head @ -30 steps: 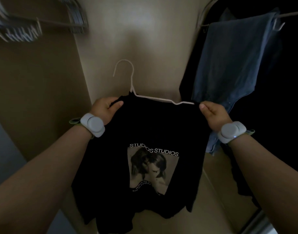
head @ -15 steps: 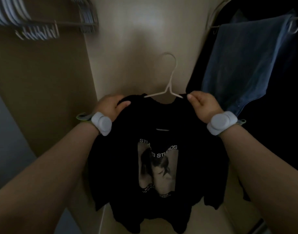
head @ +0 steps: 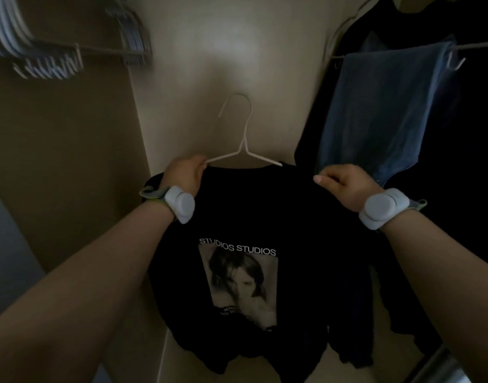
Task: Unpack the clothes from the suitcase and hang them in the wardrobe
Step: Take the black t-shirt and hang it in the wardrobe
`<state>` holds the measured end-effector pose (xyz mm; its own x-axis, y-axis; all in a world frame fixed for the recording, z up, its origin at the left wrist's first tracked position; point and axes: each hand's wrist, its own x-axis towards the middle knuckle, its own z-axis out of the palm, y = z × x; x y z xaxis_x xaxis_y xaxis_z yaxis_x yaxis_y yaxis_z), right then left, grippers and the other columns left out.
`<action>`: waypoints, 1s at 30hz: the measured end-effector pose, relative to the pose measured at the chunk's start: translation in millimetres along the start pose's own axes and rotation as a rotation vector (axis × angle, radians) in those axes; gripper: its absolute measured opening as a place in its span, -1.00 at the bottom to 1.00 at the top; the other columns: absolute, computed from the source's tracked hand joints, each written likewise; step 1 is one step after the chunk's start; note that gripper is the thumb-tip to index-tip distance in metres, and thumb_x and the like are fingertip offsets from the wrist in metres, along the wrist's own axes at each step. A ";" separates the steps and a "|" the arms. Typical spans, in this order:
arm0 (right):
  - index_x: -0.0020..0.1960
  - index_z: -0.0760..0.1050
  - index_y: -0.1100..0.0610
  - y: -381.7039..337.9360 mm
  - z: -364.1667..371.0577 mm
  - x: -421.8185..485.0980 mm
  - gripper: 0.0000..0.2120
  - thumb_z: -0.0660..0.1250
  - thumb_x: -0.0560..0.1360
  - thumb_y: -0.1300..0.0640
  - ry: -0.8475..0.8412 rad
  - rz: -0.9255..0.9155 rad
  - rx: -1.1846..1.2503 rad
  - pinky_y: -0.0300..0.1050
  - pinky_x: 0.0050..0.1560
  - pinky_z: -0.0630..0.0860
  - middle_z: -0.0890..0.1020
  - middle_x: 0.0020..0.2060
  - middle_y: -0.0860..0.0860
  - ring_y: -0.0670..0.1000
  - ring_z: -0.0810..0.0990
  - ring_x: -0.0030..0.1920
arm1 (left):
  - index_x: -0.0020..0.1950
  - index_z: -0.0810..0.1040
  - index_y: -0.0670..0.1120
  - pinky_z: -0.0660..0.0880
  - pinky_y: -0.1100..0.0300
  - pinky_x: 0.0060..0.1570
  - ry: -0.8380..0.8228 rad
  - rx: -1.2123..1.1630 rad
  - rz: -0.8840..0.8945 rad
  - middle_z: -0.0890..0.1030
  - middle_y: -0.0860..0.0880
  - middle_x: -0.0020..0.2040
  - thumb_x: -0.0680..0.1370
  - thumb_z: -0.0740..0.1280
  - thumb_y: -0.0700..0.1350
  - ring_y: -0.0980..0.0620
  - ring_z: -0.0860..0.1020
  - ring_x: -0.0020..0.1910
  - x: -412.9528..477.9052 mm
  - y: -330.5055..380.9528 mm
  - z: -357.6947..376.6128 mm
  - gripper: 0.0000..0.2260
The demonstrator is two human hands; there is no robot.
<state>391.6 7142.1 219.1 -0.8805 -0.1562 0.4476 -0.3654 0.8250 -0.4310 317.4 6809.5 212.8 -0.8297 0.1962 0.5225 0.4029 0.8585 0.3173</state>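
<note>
A black T-shirt (head: 306,217) with a printed photo and the words STUDIOS STUDIOS hangs in front of me inside the wardrobe. A white wire hanger (head: 244,145) sits in its neck, hook up and free of any rail. My left hand (head: 186,175) grips the shirt's left shoulder where the hanger's arm ends. My right hand (head: 345,183) pinches the shirt's right shoulder. The hanger's right arm tip shows bare above the collar.
Several empty hangers (head: 44,59) hang on a rail at the upper left. Blue jeans (head: 386,106) are draped over a hanger on the right rail, with dark clothes (head: 472,161) beside them. A beige wardrobe wall (head: 223,51) stands behind the shirt.
The hanger's hook has swung back to the left and the shirt has spread wider between my hands. My left hand now covers the hanger's left arm.
</note>
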 end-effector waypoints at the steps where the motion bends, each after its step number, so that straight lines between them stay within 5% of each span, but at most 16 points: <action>1: -0.20 0.52 0.19 -1.3 0.9 -0.8 -0.75 0.25 0.56 0.07 0.040 -0.016 0.035 -0.17 -0.21 0.40 0.53 -0.36 0.01 -0.03 0.48 -0.30 | 0.11 0.53 -0.27 0.39 0.09 -0.04 0.050 -0.014 0.028 0.55 -0.28 0.04 0.63 0.12 -0.22 -0.21 0.52 0.00 1.9 6.6 1.7 -0.77; 6: -0.21 0.48 0.08 -5.1 -0.6 -8.9 -0.82 0.24 0.57 0.12 0.151 -0.064 0.104 -0.46 -0.28 0.34 0.48 -0.39 -0.12 -0.24 0.46 -0.37 | 0.07 0.53 -0.29 0.34 0.09 -0.09 0.020 0.072 0.169 0.53 -0.29 0.05 0.64 0.13 -0.15 -0.20 0.49 0.01 18.6 34.9 -5.6 -0.74; 11: -0.29 0.49 0.18 -5.9 -18.5 -9.3 -0.68 0.21 0.59 0.08 0.270 0.005 0.157 -0.18 -0.29 0.40 0.49 -0.45 -0.06 -0.14 0.44 -0.40 | 0.21 0.51 -0.25 0.38 0.10 -0.02 0.102 0.061 0.144 0.55 -0.25 0.15 0.65 0.10 -0.14 -0.18 0.52 0.07 32.4 53.4 -13.3 -0.71; 16: -0.31 0.47 0.26 -14.2 -39.6 -7.5 -0.63 0.22 0.59 0.07 0.317 0.276 0.584 -0.35 -0.51 0.33 0.44 -0.57 -0.12 -0.19 0.37 -0.55 | 0.29 0.45 -0.22 0.38 0.05 0.06 0.178 -0.001 0.226 0.53 -0.27 0.14 0.59 0.11 -0.29 -0.21 0.51 0.08 43.7 87.3 -22.5 -0.70; 19: -0.22 0.48 0.28 -23.4 -40.9 -8.3 -0.67 0.22 0.59 0.06 0.352 0.257 0.531 -0.33 -0.51 0.31 0.40 -0.56 -0.08 -0.19 0.33 -0.56 | 0.11 0.43 -0.23 0.42 0.02 0.00 0.174 -0.200 0.186 0.52 -0.23 -0.04 0.50 0.06 -0.08 -0.18 0.50 -0.05 44.2 111.6 -20.1 -0.68; 22: -0.19 0.49 0.33 -29.5 -39.2 -16.2 -0.67 0.23 0.58 0.08 0.392 0.234 0.506 -0.25 -0.37 0.35 0.43 -0.43 0.05 -0.15 0.36 -0.46 | -0.08 0.42 -0.16 0.41 0.07 -0.08 0.113 -0.299 0.042 0.51 -0.12 -0.16 0.53 0.11 0.19 -0.12 0.49 -0.15 48.0 130.1 -15.0 -0.59; 24: -0.08 0.50 0.20 -30.6 -42.0 -26.6 -0.84 0.30 0.54 0.10 0.353 0.177 0.479 -0.24 -0.23 0.42 0.49 -0.30 0.06 -0.13 0.43 -0.36 | -0.12 0.45 -0.20 0.34 0.09 -0.14 0.146 -0.227 -0.015 0.53 -0.20 -0.15 0.59 0.14 0.14 -0.18 0.49 -0.14 54.1 134.0 -13.2 -0.61; 27: 0.17 0.40 0.02 -18.9 -50.7 -45.8 -0.62 0.45 0.42 0.10 0.199 0.176 0.194 -0.22 -0.03 0.51 0.57 -0.12 -0.02 -0.09 0.57 -0.13 | -0.09 0.49 -0.31 0.33 0.09 -0.15 0.219 -0.237 -0.034 0.56 -0.33 0.00 0.63 0.09 -0.03 -0.25 0.52 -0.02 67.8 130.5 -13.5 -0.62; 30: 0.16 0.47 0.06 -6.5 -52.4 -56.1 -0.72 0.39 0.47 0.13 0.217 0.160 0.014 -0.11 0.10 0.53 0.64 -0.05 0.01 -0.01 0.61 -0.01 | -0.16 0.45 -0.28 0.38 0.05 -0.13 0.230 -0.257 -0.017 0.55 -0.36 -0.02 0.63 0.10 -0.06 -0.28 0.53 -0.04 80.5 122.4 -18.5 -0.66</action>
<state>459.2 7173.9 237.8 -0.8425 0.0967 0.5300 -0.2327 0.8220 -0.5198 307.0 6921.7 308.3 -0.7403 0.0460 0.6707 0.4979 0.7078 0.5010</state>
